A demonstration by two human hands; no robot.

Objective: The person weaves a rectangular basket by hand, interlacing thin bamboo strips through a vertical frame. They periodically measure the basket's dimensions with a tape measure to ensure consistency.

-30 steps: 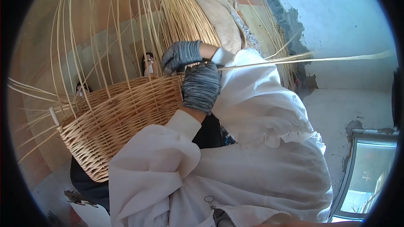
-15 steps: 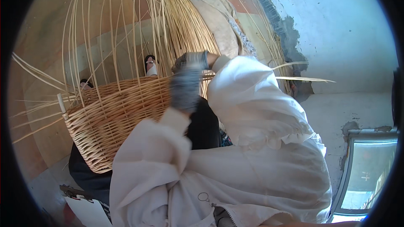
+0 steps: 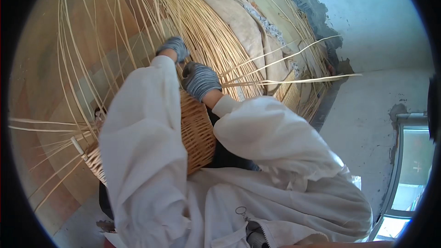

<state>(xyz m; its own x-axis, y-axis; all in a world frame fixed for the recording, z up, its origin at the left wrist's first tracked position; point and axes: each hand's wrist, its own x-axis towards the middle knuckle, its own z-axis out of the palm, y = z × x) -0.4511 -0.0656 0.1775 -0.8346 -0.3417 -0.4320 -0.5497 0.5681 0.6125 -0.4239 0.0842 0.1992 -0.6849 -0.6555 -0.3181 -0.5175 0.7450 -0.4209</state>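
Observation:
A half-woven wicker basket (image 3: 197, 131) lies across my lap, its left part hidden behind my left sleeve. Long pale rods (image 3: 120, 23) rise from its far side, and more stick out at its left end. My right hand (image 3: 202, 81), in a grey striped glove, is closed on the basket's upper right corner. Several loose rods (image 3: 275, 81) run out to the right from beside it. Just beyond, at the far edge, my gloved left hand (image 3: 173, 48) is closed among the upright rods; whatever its fingers hold is hidden.
A big bundle of thin rods (image 3: 216, 32) lies beyond the basket, partly under a beige cloth (image 3: 243, 23). Wooden boards (image 3: 41, 78) cover the floor at left. To the right are a chipped white-blue wall (image 3: 376, 41) and a window (image 3: 413, 165).
My left hand has moved away from me, from the near wall to the far edge. The right hand has come slightly nearer. The basket has turned, and its upright rods lean further left.

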